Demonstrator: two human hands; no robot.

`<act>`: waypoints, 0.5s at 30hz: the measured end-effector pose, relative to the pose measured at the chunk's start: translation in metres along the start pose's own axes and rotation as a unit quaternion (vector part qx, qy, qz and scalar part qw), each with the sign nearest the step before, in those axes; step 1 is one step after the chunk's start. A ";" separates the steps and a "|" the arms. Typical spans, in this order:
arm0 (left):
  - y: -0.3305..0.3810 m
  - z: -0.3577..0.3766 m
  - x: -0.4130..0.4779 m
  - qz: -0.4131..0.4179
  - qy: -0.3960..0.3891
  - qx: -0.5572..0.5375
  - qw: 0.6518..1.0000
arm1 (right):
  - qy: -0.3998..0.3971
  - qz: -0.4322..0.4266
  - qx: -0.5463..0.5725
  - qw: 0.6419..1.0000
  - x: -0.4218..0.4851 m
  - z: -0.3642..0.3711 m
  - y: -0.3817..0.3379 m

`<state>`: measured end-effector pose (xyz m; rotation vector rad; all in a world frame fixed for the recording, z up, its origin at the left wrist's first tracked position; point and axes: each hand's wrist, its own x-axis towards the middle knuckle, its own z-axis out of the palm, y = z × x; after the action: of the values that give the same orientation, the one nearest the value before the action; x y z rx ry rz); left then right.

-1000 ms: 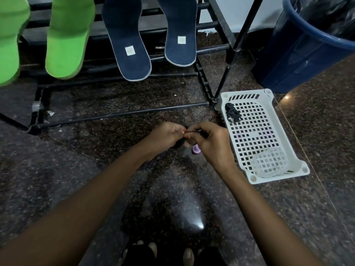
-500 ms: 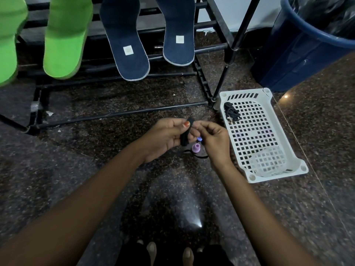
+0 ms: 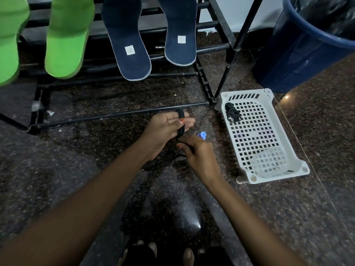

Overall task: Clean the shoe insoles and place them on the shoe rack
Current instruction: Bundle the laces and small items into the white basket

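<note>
Left forearm – enters from the lower left corner and runs diagonally up to frame centre, bare.
Left hand – just above centre, palm turned up, fingers extended toward the right; the thumb lies across them and presses a black lace looped round the fingers.
Right forearm – enters from the lower right, angled up and left, bare.
Right hand – just below and right of the left hand, back toward the camera, fingers curled, pinching the lace's lower run.
</note>
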<state>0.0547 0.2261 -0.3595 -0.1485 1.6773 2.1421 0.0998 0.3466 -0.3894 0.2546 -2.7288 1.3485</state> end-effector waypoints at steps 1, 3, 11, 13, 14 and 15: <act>-0.001 0.000 0.001 0.002 0.005 0.029 1.000 | -0.003 -0.007 -0.009 1.000 0.000 -0.001 0.000; -0.003 -0.001 0.001 0.001 0.009 0.082 0.997 | -0.002 -0.009 -0.013 1.000 0.000 -0.004 -0.002; -0.003 -0.001 0.003 -0.051 -0.037 0.224 0.972 | 0.018 0.030 0.050 0.998 0.012 -0.021 -0.003; 0.000 0.000 0.002 -0.049 -0.054 0.235 0.969 | 0.017 0.037 0.063 0.997 0.012 -0.023 -0.004; 0.001 0.000 0.003 -0.048 -0.058 0.246 0.966 | 0.019 0.039 0.071 0.996 0.013 -0.024 -0.005; 0.002 0.001 0.002 -0.049 -0.067 0.257 0.963 | 0.022 0.043 0.081 0.996 0.013 -0.025 -0.005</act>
<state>0.0523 0.2269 -0.3583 0.0636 2.0289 1.5447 0.0881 0.3623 -0.3679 0.1178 -2.6251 1.5824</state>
